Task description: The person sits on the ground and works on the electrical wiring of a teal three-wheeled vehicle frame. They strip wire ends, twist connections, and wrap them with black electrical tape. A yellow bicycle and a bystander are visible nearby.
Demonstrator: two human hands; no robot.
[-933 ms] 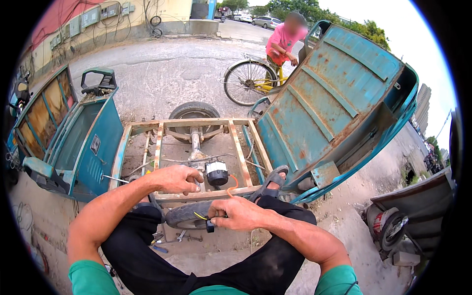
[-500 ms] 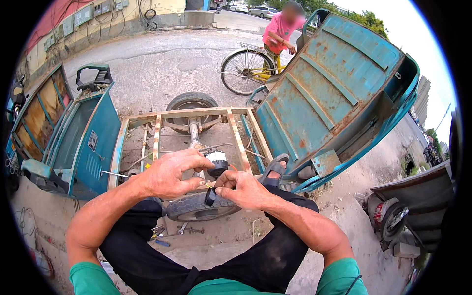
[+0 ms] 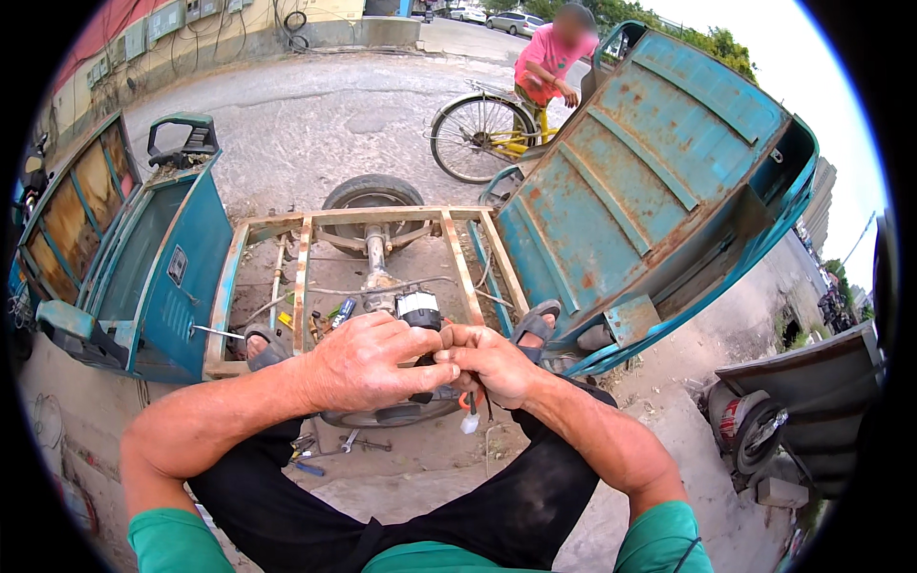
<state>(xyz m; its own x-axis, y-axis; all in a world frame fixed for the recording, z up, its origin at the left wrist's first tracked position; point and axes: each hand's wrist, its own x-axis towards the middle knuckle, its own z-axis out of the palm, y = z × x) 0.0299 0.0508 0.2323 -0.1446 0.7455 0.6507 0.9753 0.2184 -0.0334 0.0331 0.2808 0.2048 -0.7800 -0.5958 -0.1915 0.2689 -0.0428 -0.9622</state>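
Observation:
My left hand (image 3: 358, 363) and my right hand (image 3: 492, 363) meet over the frame, fingertips pinched together. A small black part (image 3: 421, 396) shows beneath my left fingers; most of what they grip is hidden. From my right hand hang wires, among them an orange-red wire (image 3: 470, 399) ending in a white connector (image 3: 469, 423). Just beyond the hands is a silver-and-black cylindrical motor (image 3: 417, 307) by the axle (image 3: 376, 250). Around it runs the rusty, pale metal frame (image 3: 302, 272) of a three-wheeled vehicle.
The teal cargo bed (image 3: 611, 181) is tipped up on the right. A teal seat box (image 3: 181, 272) stands left. Tyres (image 3: 373, 193) flank the axle, and hand tools (image 3: 350, 441) lie on the ground. Beyond, a person in pink (image 3: 554, 62) leans by a yellow bicycle (image 3: 482, 138).
My hands have come together, the left moving right and closing its fingers. The white connector now hangs into view below my right hand, and my left foot shows beside the frame.

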